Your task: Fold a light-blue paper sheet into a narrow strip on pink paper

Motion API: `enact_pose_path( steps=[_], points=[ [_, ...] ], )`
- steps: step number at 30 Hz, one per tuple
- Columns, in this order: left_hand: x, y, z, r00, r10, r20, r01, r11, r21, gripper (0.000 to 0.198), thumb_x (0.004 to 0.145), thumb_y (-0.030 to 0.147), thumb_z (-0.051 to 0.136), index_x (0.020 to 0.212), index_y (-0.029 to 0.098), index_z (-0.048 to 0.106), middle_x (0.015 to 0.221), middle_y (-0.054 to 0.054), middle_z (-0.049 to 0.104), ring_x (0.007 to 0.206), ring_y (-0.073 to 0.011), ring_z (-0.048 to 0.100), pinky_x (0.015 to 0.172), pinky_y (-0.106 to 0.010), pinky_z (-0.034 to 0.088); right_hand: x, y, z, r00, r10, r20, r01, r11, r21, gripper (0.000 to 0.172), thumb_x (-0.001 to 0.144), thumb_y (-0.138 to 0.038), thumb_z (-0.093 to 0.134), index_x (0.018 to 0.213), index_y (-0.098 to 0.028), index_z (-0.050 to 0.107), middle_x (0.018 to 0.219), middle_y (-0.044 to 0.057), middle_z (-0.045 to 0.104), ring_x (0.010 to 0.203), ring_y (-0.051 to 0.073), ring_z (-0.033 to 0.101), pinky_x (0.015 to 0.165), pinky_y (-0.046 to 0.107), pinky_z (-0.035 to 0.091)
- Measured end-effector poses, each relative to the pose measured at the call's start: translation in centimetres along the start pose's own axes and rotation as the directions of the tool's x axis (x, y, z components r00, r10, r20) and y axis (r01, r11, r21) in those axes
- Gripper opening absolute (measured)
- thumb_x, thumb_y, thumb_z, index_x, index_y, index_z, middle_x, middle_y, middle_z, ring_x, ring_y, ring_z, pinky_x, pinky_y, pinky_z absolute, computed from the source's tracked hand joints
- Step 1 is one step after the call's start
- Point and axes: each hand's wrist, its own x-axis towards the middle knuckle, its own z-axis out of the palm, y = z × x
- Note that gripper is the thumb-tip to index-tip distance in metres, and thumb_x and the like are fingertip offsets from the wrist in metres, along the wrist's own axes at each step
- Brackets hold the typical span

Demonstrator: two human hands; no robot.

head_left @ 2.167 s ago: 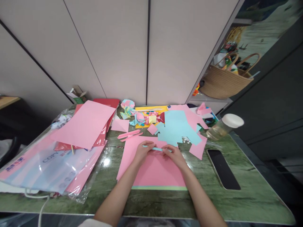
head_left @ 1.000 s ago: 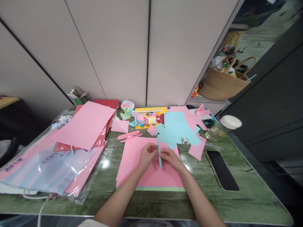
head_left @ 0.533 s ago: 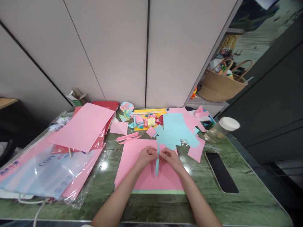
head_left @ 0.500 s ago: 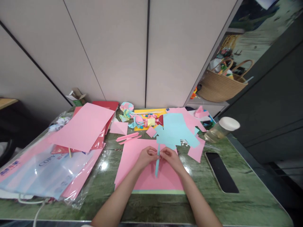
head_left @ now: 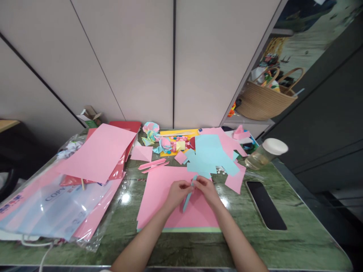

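A narrow folded strip of light blue paper [head_left: 186,202] is pinched between the fingertips of both hands, tilted with its upper end to the right. My left hand [head_left: 178,192] grips it from the left, and my right hand [head_left: 206,187] holds its upper part from the right. Both hands are just above a stack of pink sheets [head_left: 159,204], with a pale green edge showing at the bottom. Beyond the hands lies a cut light blue sheet [head_left: 208,151]. Folded pink strips [head_left: 152,164] rest at the stack's upper left.
On the left are a plastic bag of paper [head_left: 65,204] and a loose pink sheet [head_left: 99,153]. To the right lie a phone [head_left: 266,206] and a lidded bottle [head_left: 265,154]. Folded paper flowers [head_left: 163,145] and a yellow card [head_left: 166,153] sit at the back.
The blue strip has tilted, its upper end now right and lower, between my fingers. My hands stay nearly in place; the view has shifted slightly.
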Motion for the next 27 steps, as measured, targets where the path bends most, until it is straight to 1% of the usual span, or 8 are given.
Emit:
enact_pose_path(
  steps=[3, 8, 12, 15, 18, 21, 25, 27],
  points=[
    [-0.2, 0.2, -0.1, 1.000, 0.022, -0.007, -0.021, 0.999, 0.026, 0.023, 0.087, 0.033, 0.056, 0.080, 0.012, 0.060, 0.076, 0.000, 0.062, 0.067, -0.0114, 0.059, 0.064, -0.028, 0.051, 0.1, 0.1, -0.5, 0.999, -0.002, -0.037, 0.002, 1.000, 0.007, 0.028, 0.071, -0.046, 0.064, 0.069, -0.019, 0.060, 0.059, -0.002, 0.052, 0.056, 0.012, 0.046, 0.054, 0.025, 0.036],
    [-0.3, 0.7, 0.1, 0.996, 0.069, -0.061, -0.067, 0.997, 0.025, 0.018, 0.077, 0.029, 0.064, 0.068, 0.013, 0.060, 0.062, 0.002, 0.060, 0.060, -0.0115, 0.058, 0.059, -0.025, 0.046, 0.0, 0.3, -0.4, 0.998, -0.012, -0.061, 0.013, 1.000, 0.017, 0.025, 0.072, -0.043, 0.065, 0.068, -0.019, 0.062, 0.056, -0.003, 0.052, 0.055, 0.011, 0.046, 0.054, 0.024, 0.036],
    [-0.5, 1.2, 0.3, 0.984, 0.124, -0.126, -0.120, 0.992, 0.036, 0.015, 0.075, 0.028, 0.063, 0.070, 0.015, 0.063, 0.062, 0.000, 0.064, 0.059, -0.0137, 0.059, 0.058, -0.024, 0.045, -0.1, 0.3, 0.1, 0.999, -0.025, -0.032, 0.026, 0.999, 0.031, 0.024, 0.071, -0.041, 0.066, 0.064, -0.019, 0.062, 0.059, -0.002, 0.056, 0.058, 0.013, 0.050, 0.058, 0.025, 0.040],
    [-0.7, 1.5, 0.2, 0.964, 0.188, -0.188, -0.171, 0.980, 0.100, 0.016, 0.076, 0.029, 0.061, 0.069, 0.015, 0.065, 0.064, -0.002, 0.066, 0.060, -0.0143, 0.059, 0.058, -0.024, 0.045, 0.0, 0.1, 0.0, 0.999, -0.037, -0.018, 0.037, 0.999, 0.034, 0.019, 0.069, -0.038, 0.068, 0.071, -0.019, 0.065, 0.063, -0.001, 0.060, 0.061, 0.013, 0.053, 0.061, 0.026, 0.043],
    [-0.9, 1.7, 0.0, 0.925, 0.286, -0.252, -0.235, 0.948, 0.213, 0.016, 0.078, 0.029, 0.060, 0.071, 0.016, 0.067, 0.067, -0.002, 0.067, 0.060, -0.0134, 0.057, 0.056, -0.023, 0.043, 0.0, -0.3, -0.4, 0.998, -0.058, -0.030, 0.059, 0.998, 0.032, 0.018, 0.067, -0.035, 0.070, 0.077, -0.020, 0.067, 0.067, 0.000, 0.062, 0.063, 0.014, 0.054, 0.064, 0.027, 0.045],
    [-1.2, 1.9, -0.1, 0.868, 0.421, -0.264, -0.320, 0.879, 0.353, 0.015, 0.081, 0.029, 0.059, 0.075, 0.019, 0.068, 0.068, -0.002, 0.066, 0.063, -0.0134, 0.057, 0.058, -0.024, 0.043, 0.0, -0.6, -0.8, 0.996, -0.080, -0.038, 0.081, 0.996, 0.026, 0.016, 0.067, -0.033, 0.070, 0.077, -0.021, 0.069, 0.071, 0.000, 0.064, 0.064, 0.014, 0.055, 0.064, 0.028, 0.046],
    [-1.3, 1.7, -0.4, 0.758, 0.613, -0.225, -0.418, 0.720, 0.554, 0.014, 0.083, 0.026, 0.058, 0.078, 0.020, 0.069, 0.070, -0.003, 0.067, 0.070, -0.0154, 0.058, 0.067, -0.029, 0.041, -0.2, -0.8, -1.2, 0.995, -0.098, -0.019, 0.099, 0.995, 0.032, 0.015, 0.065, -0.029, 0.072, 0.078, -0.021, 0.070, 0.072, 0.000, 0.063, 0.066, 0.014, 0.055, 0.063, 0.027, 0.046],
    [-1.3, 1.5, -0.7, 0.701, 0.686, -0.195, -0.436, 0.628, 0.644, 0.012, 0.083, 0.024, 0.059, 0.079, 0.021, 0.069, 0.070, -0.003, 0.068, 0.071, -0.0160, 0.058, 0.067, -0.031, 0.038, -0.3, -0.7, -1.3, 0.995, -0.099, 0.002, 0.099, 0.994, 0.046, 0.018, 0.066, -0.029, 0.072, 0.081, -0.021, 0.070, 0.072, 0.000, 0.063, 0.066, 0.014, 0.056, 0.065, 0.027, 0.046]
  ],
)
